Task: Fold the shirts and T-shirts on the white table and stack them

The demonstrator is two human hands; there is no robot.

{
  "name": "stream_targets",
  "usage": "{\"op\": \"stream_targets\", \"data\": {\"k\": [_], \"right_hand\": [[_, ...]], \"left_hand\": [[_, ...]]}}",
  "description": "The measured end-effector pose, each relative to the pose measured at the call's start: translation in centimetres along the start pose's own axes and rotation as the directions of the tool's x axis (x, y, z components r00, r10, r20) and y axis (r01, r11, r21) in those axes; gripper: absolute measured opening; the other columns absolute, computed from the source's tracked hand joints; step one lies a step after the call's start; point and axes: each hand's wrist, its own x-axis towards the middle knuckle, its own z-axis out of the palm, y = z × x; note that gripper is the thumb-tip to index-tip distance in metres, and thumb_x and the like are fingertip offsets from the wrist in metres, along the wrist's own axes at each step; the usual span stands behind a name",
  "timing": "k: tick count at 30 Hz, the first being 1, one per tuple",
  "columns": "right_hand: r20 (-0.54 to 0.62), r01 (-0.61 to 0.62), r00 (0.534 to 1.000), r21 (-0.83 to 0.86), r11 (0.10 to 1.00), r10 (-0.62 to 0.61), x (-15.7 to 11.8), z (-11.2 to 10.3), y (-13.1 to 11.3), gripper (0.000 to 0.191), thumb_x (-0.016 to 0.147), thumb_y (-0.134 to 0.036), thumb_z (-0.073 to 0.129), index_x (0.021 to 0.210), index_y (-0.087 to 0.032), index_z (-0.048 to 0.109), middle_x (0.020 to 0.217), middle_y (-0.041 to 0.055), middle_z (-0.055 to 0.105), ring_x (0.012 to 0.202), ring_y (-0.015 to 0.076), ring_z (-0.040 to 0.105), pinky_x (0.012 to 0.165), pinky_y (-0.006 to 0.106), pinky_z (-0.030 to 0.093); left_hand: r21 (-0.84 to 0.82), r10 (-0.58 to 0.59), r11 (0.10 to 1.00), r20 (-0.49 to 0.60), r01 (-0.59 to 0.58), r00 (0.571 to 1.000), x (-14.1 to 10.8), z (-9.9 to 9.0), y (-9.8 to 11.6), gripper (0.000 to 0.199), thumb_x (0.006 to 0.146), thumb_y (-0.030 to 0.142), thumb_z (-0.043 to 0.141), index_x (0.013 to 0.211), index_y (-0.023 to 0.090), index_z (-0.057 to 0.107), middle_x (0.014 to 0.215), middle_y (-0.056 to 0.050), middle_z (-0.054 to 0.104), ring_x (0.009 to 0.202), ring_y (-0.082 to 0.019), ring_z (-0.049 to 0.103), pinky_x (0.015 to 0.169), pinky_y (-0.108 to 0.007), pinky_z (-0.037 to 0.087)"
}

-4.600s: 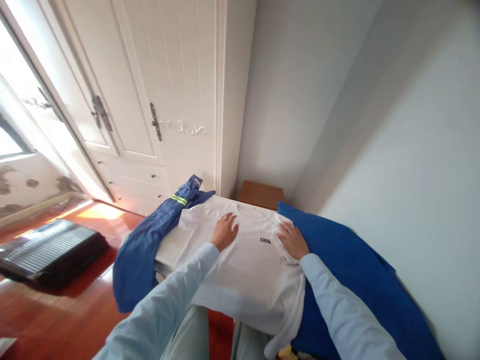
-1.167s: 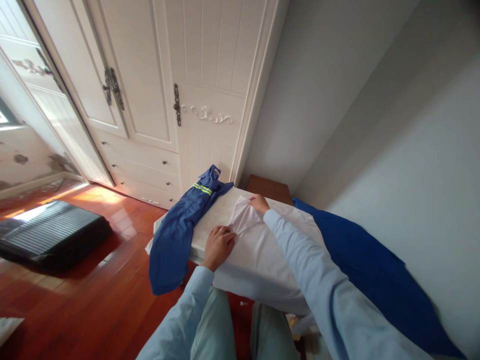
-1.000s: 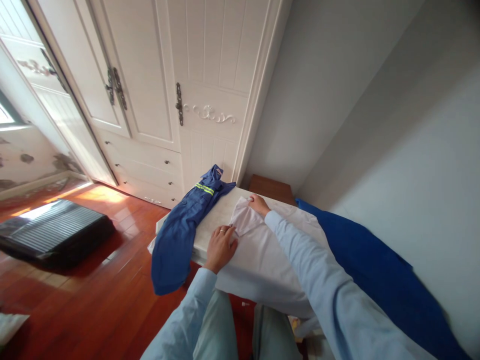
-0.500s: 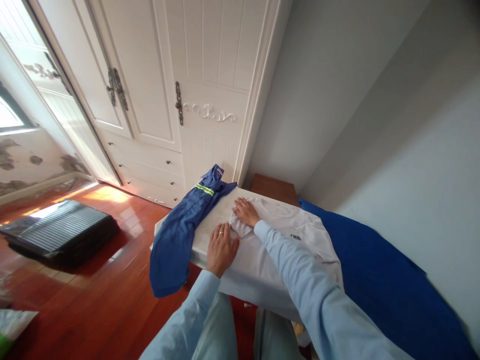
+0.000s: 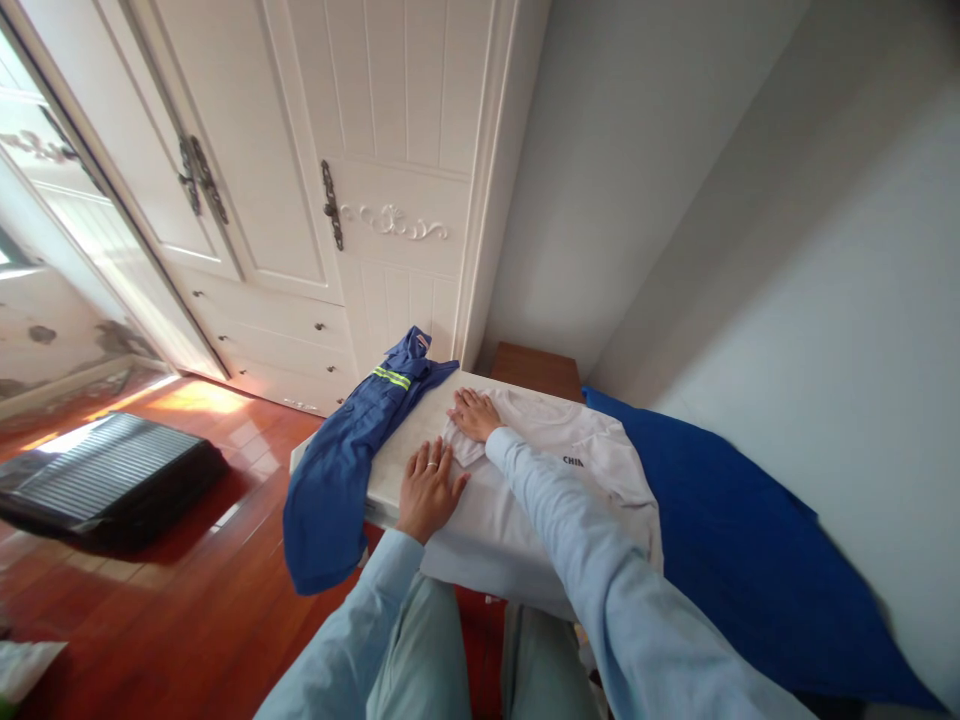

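Note:
A white shirt [image 5: 600, 440] with dark letters lies spread over a white table [image 5: 394, 465], its near part hanging past the front edge. My right hand [image 5: 474, 414] rests flat on the shirt's left part, near the sleeve, fingers extended. Close by on the left, my left hand [image 5: 431, 490], with a ring on one finger, lies with fingers spread at the shirt's left edge. Neither hand grips the cloth. Blue clothing [image 5: 341, 470] with a yellow reflective stripe is draped over the table's left end.
Blue cloth [image 5: 720, 540] extends along the right wall. Behind the table are a brown wooden piece [image 5: 536, 370] and a white wardrobe [image 5: 405, 130]. A black ribbed case [image 5: 112, 475] lies on the red floor [image 5: 187, 620] at left.
The view has shifted slightly, so the scene appears further left. Both hands keep nearly the same places at the shirt's left side.

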Motion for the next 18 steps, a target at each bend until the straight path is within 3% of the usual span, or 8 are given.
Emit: {"op": "stream_targets", "data": {"k": [4, 6, 8, 10, 11, 14, 16, 18], "right_hand": [[-0.244, 0.066, 0.969, 0.146, 0.987, -0.029, -2.8, -1.4, -3.1, 0.056, 0.102, -0.033, 0.040, 0.151, -0.004, 0.038, 0.158, 0.0223, 0.037, 0.149, 0.0295, 0.031, 0.123, 0.051, 0.019], [-0.372, 0.169, 0.927, 0.318, 0.933, -0.041, -6.8, -2.3, -4.8, 0.052, 0.103, -0.033, 0.039, 0.147, -0.006, 0.043, 0.151, 0.0217, 0.048, 0.144, 0.0267, 0.040, 0.121, 0.045, 0.027], [-0.419, 0.287, 0.907, 0.530, 0.798, -0.047, -12.6, -2.9, -5.9, 0.047, 0.103, -0.039, 0.041, 0.139, -0.013, 0.053, 0.137, 0.0176, 0.062, 0.130, 0.0248, 0.055, 0.114, 0.042, 0.039], [-0.331, 0.293, 0.943, 0.764, 0.575, -0.041, -19.5, -2.5, -5.9, 0.039, 0.102, -0.045, 0.045, 0.126, -0.021, 0.063, 0.112, 0.0099, 0.074, 0.103, 0.0216, 0.069, 0.097, 0.038, 0.052], [-0.279, 0.240, 0.960, 0.855, 0.459, 0.019, -23.0, -1.8, -5.5, 0.038, 0.101, -0.048, 0.045, 0.118, -0.021, 0.067, 0.100, 0.0078, 0.076, 0.090, 0.0206, 0.071, 0.089, 0.037, 0.055], [0.035, -0.075, 0.967, 0.986, 0.151, 0.253, -33.1, 2.2, -2.9, 0.046, 0.093, -0.059, 0.052, 0.112, -0.020, 0.068, 0.092, 0.0083, 0.075, 0.077, 0.0208, 0.071, 0.077, 0.039, 0.056], [0.288, -0.340, 0.863, 0.939, 0.055, 0.416, -38.7, 5.6, -0.4, 0.053, 0.077, -0.064, 0.068, 0.106, -0.020, 0.068, 0.090, 0.0089, 0.075, 0.077, 0.0234, 0.071, 0.075, 0.040, 0.056], [0.416, -0.535, 0.663, 0.845, 0.004, 0.623, -43.3, 8.4, 2.2, 0.054, 0.055, -0.059, 0.081, 0.090, -0.021, 0.066, 0.077, 0.0061, 0.072, 0.067, 0.0247, 0.069, 0.064, 0.039, 0.053]], "left_hand": [[-0.074, -0.012, 0.997, -0.009, 0.011, 1.000, 0.5, 0.6, -0.7, 0.062, 0.098, 0.051, 0.045, 0.142, 0.008, 0.053, 0.149, -0.024, 0.049, 0.141, -0.041, 0.042, 0.114, -0.054, 0.035], [-0.202, -0.020, 0.979, -0.052, 0.009, 0.998, 0.6, 0.5, -1.1, 0.060, 0.097, 0.050, 0.047, 0.140, 0.009, 0.053, 0.145, -0.025, 0.053, 0.139, -0.039, 0.045, 0.113, -0.054, 0.037], [-0.383, -0.081, 0.924, -0.159, 0.014, 0.984, 0.2, 0.1, -1.3, 0.054, 0.097, 0.046, 0.046, 0.136, 0.010, 0.055, 0.141, -0.024, 0.057, 0.136, -0.035, 0.049, 0.112, -0.051, 0.040], [-0.550, -0.256, 0.833, -0.286, 0.060, 0.924, -1.4, -0.3, -1.1, 0.046, 0.097, 0.043, 0.046, 0.131, 0.013, 0.057, 0.135, -0.020, 0.060, 0.130, -0.031, 0.054, 0.109, -0.047, 0.044], [-0.618, -0.377, 0.780, -0.333, 0.103, 0.864, -2.6, -0.3, -0.9, 0.043, 0.097, 0.042, 0.047, 0.128, 0.015, 0.059, 0.132, -0.018, 0.062, 0.125, -0.029, 0.057, 0.106, -0.046, 0.046], [-0.767, -0.706, 0.592, -0.345, 0.247, 0.619, -7.4, 1.1, 0.3, 0.033, 0.092, 0.038, 0.052, 0.116, 0.018, 0.062, 0.116, -0.012, 0.065, 0.106, -0.025, 0.064, 0.095, -0.041, 0.052], [-0.827, -0.817, 0.456, -0.242, 0.329, 0.524, -10.7, 3.1, 1.0, 0.030, 0.087, 0.034, 0.053, 0.111, 0.018, 0.061, 0.109, -0.009, 0.064, 0.101, -0.024, 0.064, 0.092, -0.041, 0.053], [-0.835, -0.834, 0.365, -0.096, 0.412, 0.544, -13.1, 5.2, 1.4, 0.033, 0.079, 0.030, 0.057, 0.109, 0.018, 0.060, 0.106, -0.009, 0.063, 0.102, -0.026, 0.063, 0.094, -0.044, 0.052]]}}
